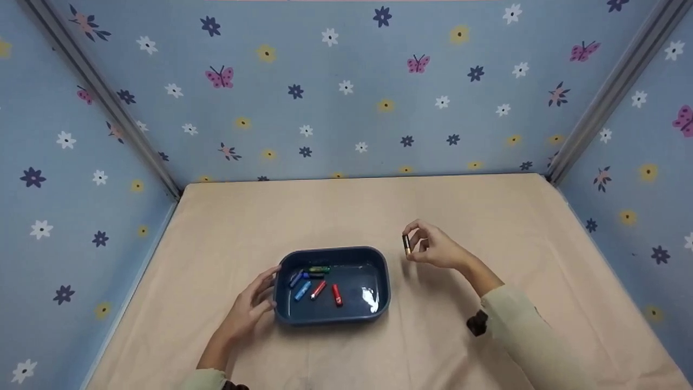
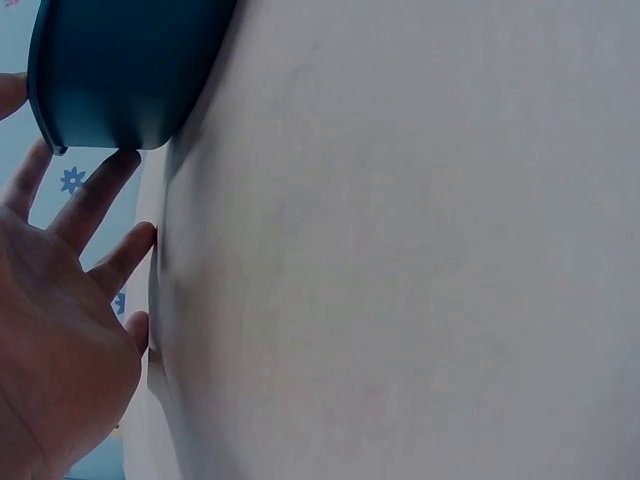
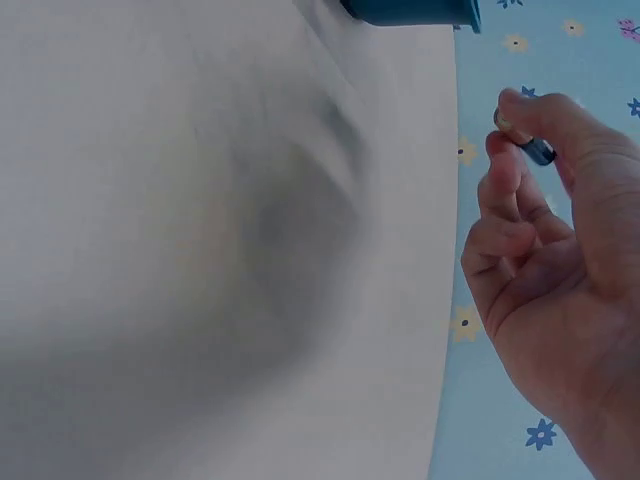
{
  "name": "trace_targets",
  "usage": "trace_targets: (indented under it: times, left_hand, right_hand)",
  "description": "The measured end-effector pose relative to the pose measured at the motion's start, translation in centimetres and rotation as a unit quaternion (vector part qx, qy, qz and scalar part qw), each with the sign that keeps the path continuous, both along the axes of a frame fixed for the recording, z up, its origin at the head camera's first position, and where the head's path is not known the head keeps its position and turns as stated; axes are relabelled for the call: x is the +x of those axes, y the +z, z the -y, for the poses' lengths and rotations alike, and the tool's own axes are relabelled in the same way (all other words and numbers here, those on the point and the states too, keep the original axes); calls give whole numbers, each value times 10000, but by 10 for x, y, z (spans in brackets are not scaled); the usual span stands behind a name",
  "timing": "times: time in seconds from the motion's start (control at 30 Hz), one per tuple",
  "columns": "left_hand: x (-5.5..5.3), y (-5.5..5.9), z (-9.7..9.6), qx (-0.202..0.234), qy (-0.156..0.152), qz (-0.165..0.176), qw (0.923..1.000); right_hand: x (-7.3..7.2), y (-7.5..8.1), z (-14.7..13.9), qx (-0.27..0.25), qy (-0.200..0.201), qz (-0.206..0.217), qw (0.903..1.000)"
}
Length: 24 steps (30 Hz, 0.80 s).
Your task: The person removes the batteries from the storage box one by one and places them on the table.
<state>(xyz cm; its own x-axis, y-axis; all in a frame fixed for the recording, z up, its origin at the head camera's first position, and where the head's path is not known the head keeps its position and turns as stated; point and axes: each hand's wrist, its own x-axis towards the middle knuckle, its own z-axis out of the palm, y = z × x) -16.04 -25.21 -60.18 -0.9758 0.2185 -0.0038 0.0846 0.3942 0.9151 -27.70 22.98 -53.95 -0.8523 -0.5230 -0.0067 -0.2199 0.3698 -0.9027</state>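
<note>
Battery (image 1: pixel 406 245) sits pinched in the right hand (image 1: pixel 435 249), tiny enough for a fingertip grip, while the left hand (image 1: pixel 244 311), loosely spread, touches the blue tray (image 1: pixel 331 320), probably just so it won't slide.

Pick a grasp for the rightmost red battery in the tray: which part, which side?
Pinch the rightmost red battery mid-barrel across its long sides, probably from above and slightly right: it lies flat, lengthwise roughly near-to-far, with bare tray floor on its right and the other red battery close on its left.
</note>
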Motion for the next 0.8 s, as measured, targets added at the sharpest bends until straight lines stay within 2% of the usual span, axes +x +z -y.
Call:
trace_targets:
  times: [0.23, 0.37, 0.6, 0.8]
  left_hand:
    - [1, 0, -1, 124, -9, -15, 9999]
    - [2, 1, -1, 52, 50, 30, 10000]
    - [0, 0, -2, 38, 90, 115, 9999]
    - [0, -1, -2, 86, 92, -2, 9999]
  right_hand:
    - [9, -17, 2, 194, -538, 72, 9983]
    - [12, -25, 3, 254, -652, 172, 9974]
    - [15, -37, 4, 313, -488, 238, 9980]
    - [16, -42, 7, 713, -237, 42, 9972]
